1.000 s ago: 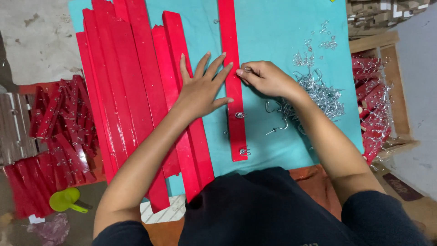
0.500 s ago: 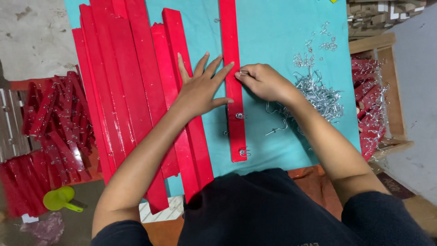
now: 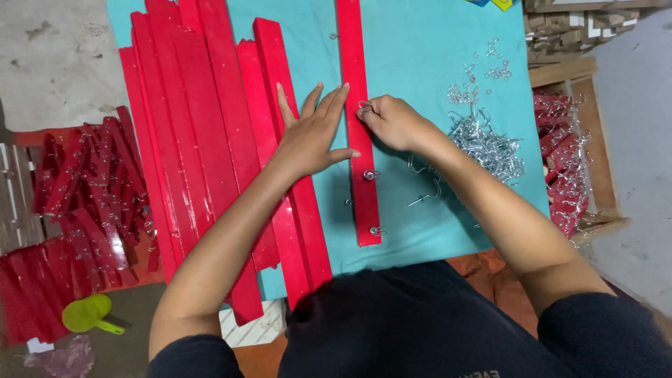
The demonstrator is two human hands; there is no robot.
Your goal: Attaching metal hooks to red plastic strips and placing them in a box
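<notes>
Teal cloth (image 3: 420, 63) – red strips (image 3: 203, 140); grey concrete floor (image 3: 56, 63).

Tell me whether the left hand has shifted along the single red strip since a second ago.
No. The left hand still lies flat with its fingers spread against the single red strip, level with the right hand, above the same metal hook.

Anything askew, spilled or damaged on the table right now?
Nothing looks damaged. The metal hooks lie in a loose scattered heap on the teal cloth, with strays near the red strip. The stacked red strips fan unevenly and overhang the near edge. The left hand lies flat; the right hand pinches a hook.
</notes>
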